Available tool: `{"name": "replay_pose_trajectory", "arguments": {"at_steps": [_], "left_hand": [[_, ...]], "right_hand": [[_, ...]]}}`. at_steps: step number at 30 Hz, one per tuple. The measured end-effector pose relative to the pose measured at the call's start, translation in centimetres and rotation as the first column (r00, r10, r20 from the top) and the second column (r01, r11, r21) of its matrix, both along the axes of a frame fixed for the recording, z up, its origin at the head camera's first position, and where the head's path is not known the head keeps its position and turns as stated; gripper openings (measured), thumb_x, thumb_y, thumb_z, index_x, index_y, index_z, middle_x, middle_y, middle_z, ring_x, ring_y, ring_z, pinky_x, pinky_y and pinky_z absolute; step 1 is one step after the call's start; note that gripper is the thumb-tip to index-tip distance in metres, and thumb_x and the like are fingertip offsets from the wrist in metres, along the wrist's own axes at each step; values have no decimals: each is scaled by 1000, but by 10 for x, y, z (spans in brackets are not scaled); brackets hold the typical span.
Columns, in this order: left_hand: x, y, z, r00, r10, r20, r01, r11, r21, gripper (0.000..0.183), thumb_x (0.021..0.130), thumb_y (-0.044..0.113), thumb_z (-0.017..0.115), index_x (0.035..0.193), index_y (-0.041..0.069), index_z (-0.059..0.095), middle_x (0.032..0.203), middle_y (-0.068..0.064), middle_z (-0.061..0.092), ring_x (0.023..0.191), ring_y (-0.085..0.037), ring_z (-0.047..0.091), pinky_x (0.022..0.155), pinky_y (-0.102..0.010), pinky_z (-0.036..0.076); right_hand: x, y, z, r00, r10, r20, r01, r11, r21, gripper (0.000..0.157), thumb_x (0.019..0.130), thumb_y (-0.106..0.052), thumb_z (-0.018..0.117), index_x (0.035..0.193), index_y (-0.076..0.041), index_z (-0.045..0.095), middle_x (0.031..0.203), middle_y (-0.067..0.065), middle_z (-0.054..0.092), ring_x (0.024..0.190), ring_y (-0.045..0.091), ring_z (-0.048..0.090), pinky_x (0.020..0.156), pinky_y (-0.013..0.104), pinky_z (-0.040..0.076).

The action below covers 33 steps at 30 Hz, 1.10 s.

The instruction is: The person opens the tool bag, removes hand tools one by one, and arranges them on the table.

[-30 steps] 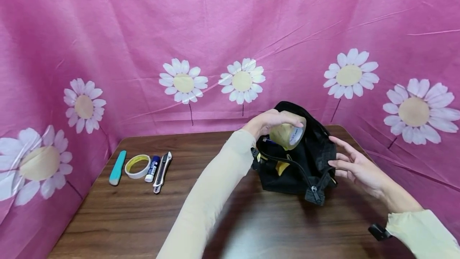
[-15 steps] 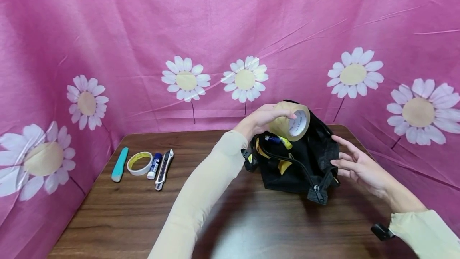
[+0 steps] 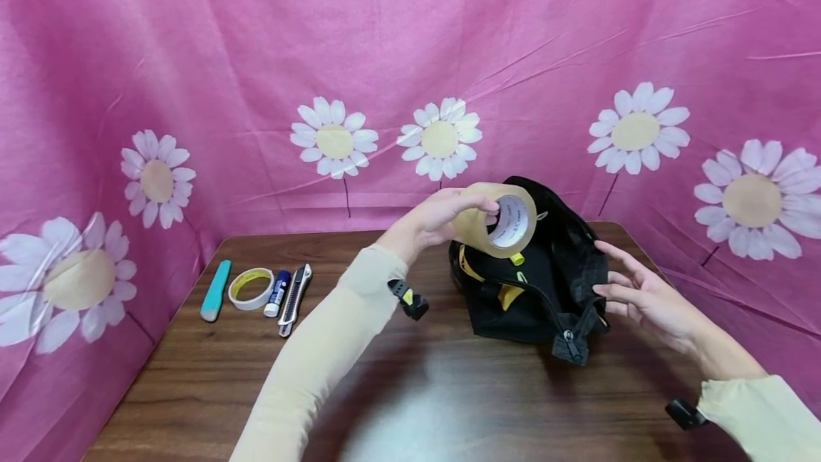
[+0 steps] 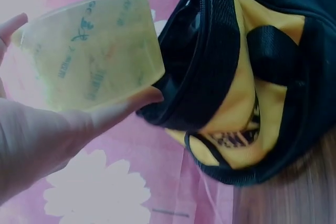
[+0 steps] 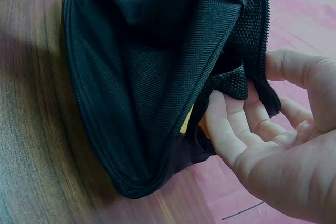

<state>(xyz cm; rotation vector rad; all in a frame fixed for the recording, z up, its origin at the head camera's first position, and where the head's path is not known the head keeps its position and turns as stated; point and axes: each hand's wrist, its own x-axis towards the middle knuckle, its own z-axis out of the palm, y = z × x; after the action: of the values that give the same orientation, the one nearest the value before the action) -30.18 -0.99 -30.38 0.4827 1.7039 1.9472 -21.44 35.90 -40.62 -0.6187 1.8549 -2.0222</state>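
My left hand (image 3: pixel 431 218) grips a wide roll of clear yellowish packing tape (image 3: pixel 473 228), its thumb hooked into the white-lined core. The roll is held above the mouth of a black tool bag (image 3: pixel 513 323) and hides part of the opening. In the left wrist view, faint print shows through the tape (image 4: pixel 100 51), and the bag's outer side has yellow panels (image 4: pixel 273 114). My right hand (image 3: pixel 654 316) holds the bag's right rim; in the right wrist view its fingers (image 5: pixel 231 124) curl behind the black fabric, with the thumb on the zipper side.
Lined up on the left of the brown wooden table (image 3: pixel 212 391) are a teal-handled cutter-like tool (image 3: pixel 216 291), a thin tape roll (image 3: pixel 251 300), a glue stick (image 3: pixel 277 294) and a utility knife (image 3: pixel 295 300). A pink flowered cloth (image 3: pixel 385 34) hangs behind. Something yellow (image 3: pixel 517 259) shows inside the bag.
My left hand has lifted the packing tape up out of the bag's mouth and drawn it leftward, turning its core more toward the camera. My right hand keeps its hold on the rim.
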Motion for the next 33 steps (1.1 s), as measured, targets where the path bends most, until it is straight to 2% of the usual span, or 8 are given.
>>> {"name": "replay_pose_trajectory", "arguments": {"at_steps": [3, 10, 13, 17, 24, 29, 32, 33], "left_hand": [[5, -20, -2, 1000, 14, 20, -15, 997, 69, 12, 91, 17, 68, 101, 13, 74, 113, -4, 64, 107, -17, 55, 91, -47, 51], [13, -59, -14, 994, 48, 101, -71, 968, 243, 42, 96, 18, 59, 137, 10, 55, 136, -18, 61, 116, -29, 64, 98, -62, 48], [16, -73, -20, 991, 66, 116, -96, 955, 281, 44, 97, 17, 57, 141, 13, 52, 135, -24, 61, 118, -33, 65, 102, -67, 43], [23, -95, -33, 988, 97, 117, -130, 936, 327, 41, 97, 17, 57, 138, 15, 51, 127, -17, 67, 115, -31, 65, 105, -67, 39], [42, -135, -63, 986, 83, 146, -140, 888, 437, 59, 95, 26, 64, 147, 11, 42, 124, -15, 66, 114, -30, 64, 105, -63, 42], [59, -164, -84, 982, 71, 176, -138, 903, 406, 57, 101, 27, 56, 150, 4, 37, 128, -18, 63, 119, -32, 63, 104, -59, 45], [69, -183, -95, 972, 92, 216, -166, 919, 357, 47, 103, 27, 54, 144, 6, 44, 130, -19, 63, 122, -33, 61, 103, -58, 47], [71, -189, -99, 968, 96, 233, -174, 923, 343, 45, 103, 27, 53, 143, 7, 45, 131, -20, 63, 123, -34, 60, 103, -59, 46]], "right_hand": [[-1, -2, 0, 1000, 9, 2, -9, 1000, 4, 73, 106, 7, 40, 164, -25, 8, 126, 1, 62, 111, 12, 65, 92, 30, 56], [-3, -2, 2, 1000, 10, 0, -10, 1000, -15, 73, 106, 7, 39, 164, -24, 8, 128, 1, 61, 112, 11, 64, 91, 29, 56], [-4, -2, 2, 1000, 13, 1, -13, 1000, -11, 73, 106, 7, 39, 164, -24, 7, 127, 1, 61, 112, 11, 64, 92, 29, 56], [-3, -3, 1, 1000, 4, -1, -4, 1000, 4, 74, 106, 7, 41, 164, -24, 7, 127, 0, 59, 111, 10, 65, 92, 28, 55], [-4, -5, -2, 1000, 9, -3, -9, 1000, -3, 74, 106, 8, 39, 164, -24, 6, 131, 1, 57, 111, 11, 64, 93, 29, 56], [-2, -4, -2, 1000, -28, -13, 29, 999, 44, 74, 106, 7, 42, 164, -25, 10, 137, 3, 49, 110, 9, 64, 91, 28, 56], [-2, -3, -2, 1000, -9, -14, 9, 999, 37, 74, 106, 7, 41, 164, -25, 9, 135, 3, 54, 112, 10, 64, 92, 29, 56], [-1, -3, -2, 1000, -1, -11, 2, 1000, 30, 74, 105, 8, 40, 164, -25, 9, 129, 2, 59, 111, 12, 65, 92, 29, 56]]}}
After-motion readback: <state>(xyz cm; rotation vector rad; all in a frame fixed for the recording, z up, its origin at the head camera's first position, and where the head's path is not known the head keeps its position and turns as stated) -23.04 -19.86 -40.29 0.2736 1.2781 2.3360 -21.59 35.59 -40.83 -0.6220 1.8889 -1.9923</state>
